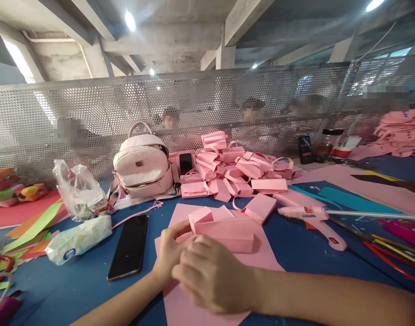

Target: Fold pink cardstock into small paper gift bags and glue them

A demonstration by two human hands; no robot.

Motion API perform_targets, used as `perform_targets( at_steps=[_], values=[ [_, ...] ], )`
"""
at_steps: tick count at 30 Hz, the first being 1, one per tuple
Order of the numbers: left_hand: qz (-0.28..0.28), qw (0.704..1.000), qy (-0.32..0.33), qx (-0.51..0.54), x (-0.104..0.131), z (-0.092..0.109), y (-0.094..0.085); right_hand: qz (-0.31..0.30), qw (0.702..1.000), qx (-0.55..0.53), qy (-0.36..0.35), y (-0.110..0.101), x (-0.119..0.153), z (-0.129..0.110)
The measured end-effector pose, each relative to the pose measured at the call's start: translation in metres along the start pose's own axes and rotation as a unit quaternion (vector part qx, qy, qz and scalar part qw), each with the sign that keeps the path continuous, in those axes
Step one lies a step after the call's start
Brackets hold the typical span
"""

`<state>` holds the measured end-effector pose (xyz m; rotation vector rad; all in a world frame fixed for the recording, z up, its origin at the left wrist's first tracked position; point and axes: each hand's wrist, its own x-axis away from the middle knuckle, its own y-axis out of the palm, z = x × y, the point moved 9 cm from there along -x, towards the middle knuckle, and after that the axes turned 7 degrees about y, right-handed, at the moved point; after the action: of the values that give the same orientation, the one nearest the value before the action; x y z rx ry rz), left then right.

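Observation:
A folded pink paper piece (pixel 228 231), box-like with a raised flap at its left end, is held over pink sheets (pixel 262 258) on the blue table. My left hand (pixel 171 253) grips its left end, with fingers behind the paper. My right hand (pixel 216 276) is curled in front of the piece, its knuckles near the left hand and partly covering it. The right fingertips are hidden, so what they hold cannot be made out. Behind the piece rises a pile of folded pink paper pieces (pixel 228 167).
A black phone (pixel 128 246), a tissue pack (pixel 79 239) and a white backpack (pixel 142 165) are on the left. To the right lie a pink glue gun (pixel 314 219) and scissors (pixel 391 253). A perforated metal screen (pixel 207 99) stands behind, with people beyond.

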<state>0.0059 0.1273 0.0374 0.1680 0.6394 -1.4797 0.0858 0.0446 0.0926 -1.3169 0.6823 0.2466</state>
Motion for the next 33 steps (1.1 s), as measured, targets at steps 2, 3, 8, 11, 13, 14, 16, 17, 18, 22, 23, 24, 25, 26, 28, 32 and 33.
perform_targets(
  at_steps=[2, 3, 8, 11, 13, 14, 16, 17, 18, 22, 23, 24, 25, 26, 28, 32, 33],
  values=[
    [-0.019, 0.999, -0.019, 0.044, -0.003, -0.003, 0.005, 0.051, 0.997, -0.007, 0.063, -0.026, 0.022, 0.038],
    [-0.022, 0.997, -0.032, 0.064, -0.004, -0.006, 0.007, 0.060, 0.994, -0.002, 0.094, -0.035, 0.032, 0.056],
    [-0.022, 0.993, -0.070, 0.088, -0.005, -0.018, 0.011, 0.095, 0.961, -0.025, 0.258, -0.061, 0.073, 0.126],
    [-0.014, 0.993, -0.080, 0.088, -0.004, -0.021, 0.009, 0.067, 0.927, -0.133, 0.343, -0.051, 0.083, 0.148],
    [-0.006, 0.992, -0.086, 0.094, -0.004, -0.022, 0.008, 0.037, 0.897, -0.204, 0.390, -0.039, 0.083, 0.156],
    [-0.004, 0.991, -0.087, 0.098, -0.004, -0.023, 0.007, 0.022, 0.883, -0.234, 0.406, -0.034, 0.081, 0.158],
    [-0.002, 0.991, -0.085, 0.107, -0.004, -0.023, 0.007, 0.005, 0.861, -0.279, 0.424, -0.027, 0.075, 0.162],
    [-0.001, 0.990, -0.084, 0.114, -0.005, -0.023, 0.007, 0.002, 0.853, -0.297, 0.429, -0.025, 0.071, 0.164],
    [0.001, 0.989, -0.083, 0.122, -0.005, -0.023, 0.007, 0.000, 0.847, -0.311, 0.432, -0.023, 0.067, 0.166],
    [0.012, 0.988, -0.080, 0.135, -0.006, -0.024, 0.006, 0.005, 0.836, -0.316, 0.448, -0.022, 0.056, 0.175],
    [0.014, 0.988, -0.079, 0.134, -0.006, -0.024, 0.005, 0.008, 0.837, -0.309, 0.452, -0.023, 0.054, 0.177],
    [0.016, 0.988, -0.077, 0.133, -0.006, -0.024, 0.005, 0.009, 0.837, -0.303, 0.456, -0.024, 0.052, 0.179],
    [0.018, 0.988, -0.075, 0.135, -0.006, -0.025, 0.004, 0.011, 0.838, -0.299, 0.457, -0.024, 0.050, 0.181],
    [0.021, 0.987, -0.073, 0.138, -0.006, -0.025, 0.004, 0.011, 0.838, -0.299, 0.456, -0.025, 0.048, 0.181],
    [0.023, 0.986, -0.071, 0.152, -0.007, -0.025, 0.004, 0.008, 0.841, -0.308, 0.445, -0.026, 0.043, 0.181],
    [0.015, 0.982, -0.072, 0.173, -0.006, -0.022, 0.007, -0.013, 0.842, -0.328, 0.429, -0.031, 0.038, 0.179],
    [0.008, 0.982, -0.070, 0.173, -0.006, -0.021, 0.009, -0.021, 0.841, -0.330, 0.429, -0.032, 0.038, 0.178]
  ],
)
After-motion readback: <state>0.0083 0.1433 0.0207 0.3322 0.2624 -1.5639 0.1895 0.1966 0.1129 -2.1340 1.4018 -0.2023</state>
